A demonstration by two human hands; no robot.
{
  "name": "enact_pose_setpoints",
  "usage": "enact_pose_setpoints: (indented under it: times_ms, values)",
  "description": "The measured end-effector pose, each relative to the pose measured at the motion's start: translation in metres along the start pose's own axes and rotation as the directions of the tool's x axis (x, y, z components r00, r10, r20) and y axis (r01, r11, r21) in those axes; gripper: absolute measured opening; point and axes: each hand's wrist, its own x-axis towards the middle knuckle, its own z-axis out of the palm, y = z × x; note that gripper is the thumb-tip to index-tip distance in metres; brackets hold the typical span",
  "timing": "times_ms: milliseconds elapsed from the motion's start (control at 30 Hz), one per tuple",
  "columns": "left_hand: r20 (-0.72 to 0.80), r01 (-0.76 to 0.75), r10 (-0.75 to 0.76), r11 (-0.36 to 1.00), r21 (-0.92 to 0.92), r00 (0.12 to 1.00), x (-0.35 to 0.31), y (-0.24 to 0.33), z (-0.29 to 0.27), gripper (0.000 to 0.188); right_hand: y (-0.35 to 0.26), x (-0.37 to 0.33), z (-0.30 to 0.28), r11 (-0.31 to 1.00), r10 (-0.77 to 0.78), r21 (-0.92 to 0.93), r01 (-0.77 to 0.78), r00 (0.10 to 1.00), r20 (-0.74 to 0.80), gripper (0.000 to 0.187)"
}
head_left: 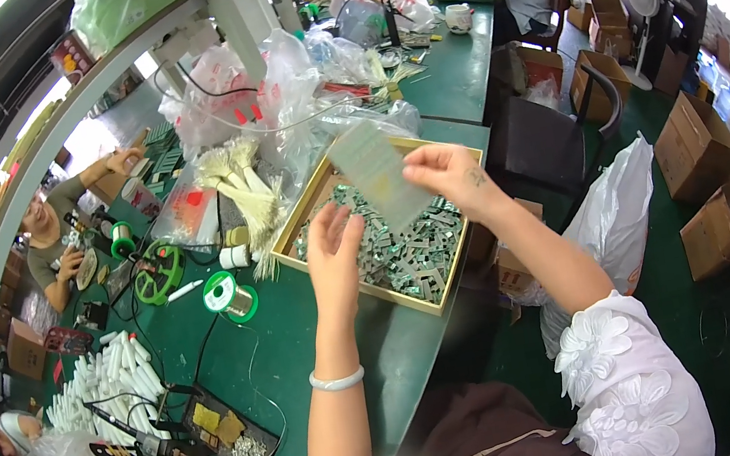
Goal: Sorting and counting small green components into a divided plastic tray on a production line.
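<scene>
Between the fingers and thumb of my right hand point(456, 176) hangs a flat, pale translucent plastic bag point(372, 174), slightly blurred. It is tilted above a shallow yellowish box point(384, 302) at the table's edge. Many small green and grey circuit-board pieces point(407, 250) fill the box. My left hand point(331, 248) is raised over the box's near left part, its fingers apart and holding nothing I can see. A pale bangle circles my left wrist. The bag hides part of the pieces behind it.
Left of the box lie white wire bundles point(239, 186), a solder spool point(230, 297), a green reel point(158, 274) and many white tubes point(119, 375). A soldering stand point(231, 434) sits nearer. A chair point(552, 134) and white sack point(612, 206) stand right. Other people work across and beyond.
</scene>
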Motion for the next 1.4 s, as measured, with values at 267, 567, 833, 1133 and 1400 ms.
enact_pose_setpoints:
  times_ms: [267,567,833,1133,1400]
  values:
    - [0.264,-0.119,0.082,0.985,0.128,0.961,0.000,0.010,-0.011,0.025,-0.011,-0.009,0.030,0.969,-0.086,-0.206,0.139,0.966,0.245,0.038]
    - [0.204,-0.065,-0.049,0.855,0.514,0.978,0.003,0.012,-0.020,0.012,-0.017,0.005,0.040,0.920,-0.073,-0.356,0.164,0.964,0.254,0.033]
    - [0.161,0.075,-0.171,0.875,0.478,0.972,0.010,-0.010,-0.037,0.029,0.038,0.025,0.040,0.795,-0.137,-0.557,0.240,0.966,0.221,0.034]
    - [0.050,0.119,-0.139,0.949,0.291,0.989,0.008,0.013,-0.032,0.042,0.003,0.013,0.045,0.961,0.169,-0.269,-0.057,0.893,0.416,0.032]
    - [0.000,0.264,-0.268,0.952,0.154,0.964,0.010,0.006,-0.029,0.029,0.024,0.006,0.061,0.982,0.031,-0.187,0.005,0.981,0.190,0.028]
